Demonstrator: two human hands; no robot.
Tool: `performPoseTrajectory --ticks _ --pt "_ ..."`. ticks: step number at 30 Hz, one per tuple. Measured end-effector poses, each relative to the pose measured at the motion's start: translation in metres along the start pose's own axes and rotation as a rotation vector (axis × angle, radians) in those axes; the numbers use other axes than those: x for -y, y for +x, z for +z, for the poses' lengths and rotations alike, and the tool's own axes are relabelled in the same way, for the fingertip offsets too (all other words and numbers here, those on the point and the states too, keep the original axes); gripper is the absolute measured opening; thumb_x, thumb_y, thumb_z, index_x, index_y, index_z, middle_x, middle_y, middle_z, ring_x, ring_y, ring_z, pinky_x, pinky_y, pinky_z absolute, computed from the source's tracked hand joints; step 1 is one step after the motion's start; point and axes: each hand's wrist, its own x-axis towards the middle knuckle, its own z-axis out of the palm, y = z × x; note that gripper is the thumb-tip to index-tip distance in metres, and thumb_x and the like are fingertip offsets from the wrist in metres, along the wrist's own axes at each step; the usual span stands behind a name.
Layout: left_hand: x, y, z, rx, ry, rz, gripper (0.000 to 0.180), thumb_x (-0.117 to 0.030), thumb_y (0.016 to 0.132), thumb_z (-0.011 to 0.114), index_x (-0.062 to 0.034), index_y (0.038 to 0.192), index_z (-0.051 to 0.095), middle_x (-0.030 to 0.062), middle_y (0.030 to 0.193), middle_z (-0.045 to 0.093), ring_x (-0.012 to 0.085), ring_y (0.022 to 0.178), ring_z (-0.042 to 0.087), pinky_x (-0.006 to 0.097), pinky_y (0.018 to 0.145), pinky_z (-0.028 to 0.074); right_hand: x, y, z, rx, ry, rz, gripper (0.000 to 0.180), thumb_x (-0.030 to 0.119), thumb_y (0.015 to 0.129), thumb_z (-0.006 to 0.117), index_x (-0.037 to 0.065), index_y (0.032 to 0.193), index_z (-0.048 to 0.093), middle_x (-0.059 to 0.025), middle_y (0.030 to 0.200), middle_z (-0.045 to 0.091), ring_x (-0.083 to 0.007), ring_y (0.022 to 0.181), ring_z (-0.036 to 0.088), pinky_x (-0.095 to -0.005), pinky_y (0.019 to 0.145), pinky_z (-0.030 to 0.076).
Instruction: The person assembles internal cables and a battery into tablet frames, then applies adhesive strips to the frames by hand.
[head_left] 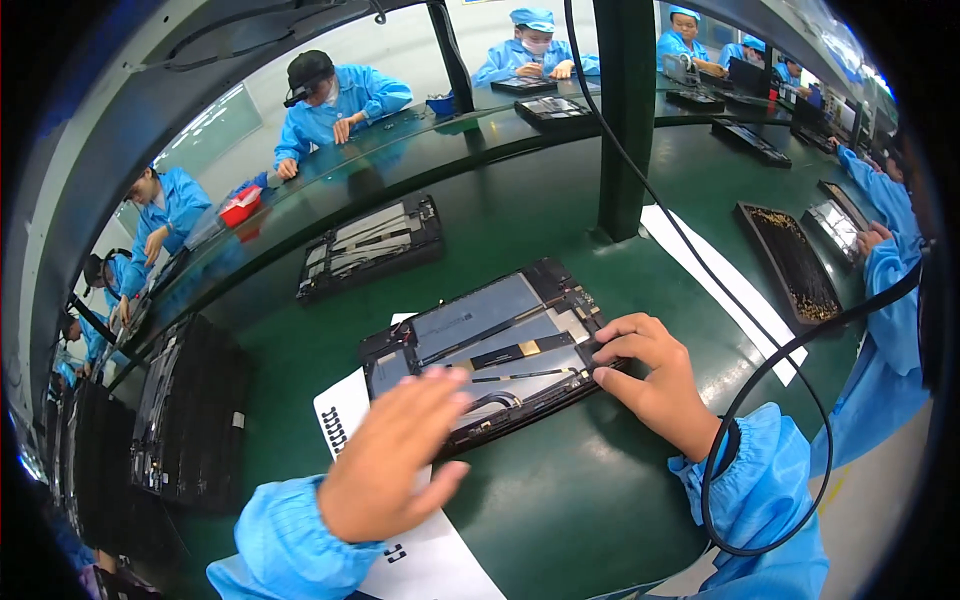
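An opened tablet (478,322) lies tilted on the green bench in front of me, its silver battery panels, dark ribbon cables and circuit parts showing. My right hand (655,372) grips its right edge, with fingers bent over the inner parts and thumb close to the rim. Over the near left corner is my left hand (400,460), flat with the fingers stretched out; it holds nothing and hides that part of the tablet. Whether it touches the tablet, I cannot tell. A white sheet (440,560) with rows of small black pieces lies partly beneath the tablet and my left hand.
Another opened tablet (370,245) sits farther back. Stacked dark tablets (190,420) stand at left. A green post (625,120) rises behind, and a black cable (715,440) loops by my right forearm. At right are a dark tray (790,265) and a co-worker's blue sleeve (890,270).
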Motion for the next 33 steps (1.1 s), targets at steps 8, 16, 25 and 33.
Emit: performPoseTrajectory --ticks 8,16,25,33 --pt "0.045 -0.065 0.011 0.041 -0.195 -0.597 0.093 -0.03 0.067 0.071 0.0063 0.132 0.014 0.0307 0.134 0.019 0.0402 0.126 0.019 0.044 0.103 0.016 -0.005 0.0 0.01 0.035 -0.14 -0.072 0.021 0.009 0.063 0.07 0.003 0.08 0.06 -0.0115 0.096 0.053 -0.0277 0.093 0.05 -0.0344 0.08 0.041" --pt "0.062 -0.062 0.032 0.03 -0.199 -0.471 0.101 -0.039 0.066 0.071 0.011 0.131 0.012 0.0367 0.129 0.023 0.0436 0.125 0.02 0.045 0.103 0.014 -0.019 -0.001 0.027 -0.025 -0.083 0.143 0.052 0.025 0.071 0.067 -0.007 0.108 0.049 -0.0198 0.103 0.05 -0.0322 0.098 0.048 -0.036 0.088 0.037" --pt "0.011 -0.057 -0.019 -0.626 -0.324 -0.309 0.088 -0.022 0.069 0.072 0.0029 0.133 0.017 0.0313 0.137 -0.005 0.038 0.128 0.016 0.039 0.099 0.028 0.047 0.037 0.048 -0.079 0.674 0.286 0.047 0.011 0.076 0.06 -0.006 0.117 0.043 -0.0141 0.112 0.05 -0.0207 0.104 0.047 -0.0303 0.09 0.036" --pt "0.005 -0.142 -0.055 -1.128 0.032 -0.514 0.083 -0.021 0.069 0.072 0.0033 0.13 0.023 0.0242 0.14 0.002 0.029 0.124 0.026 0.037 0.1 0.025 0.155 0.138 0.175 0.192 0.853 0.017 0.048 0.018 0.073 0.068 -0.006 0.11 0.05 -0.0143 0.104 0.055 -0.0189 0.095 0.052 -0.0267 0.083 0.04"
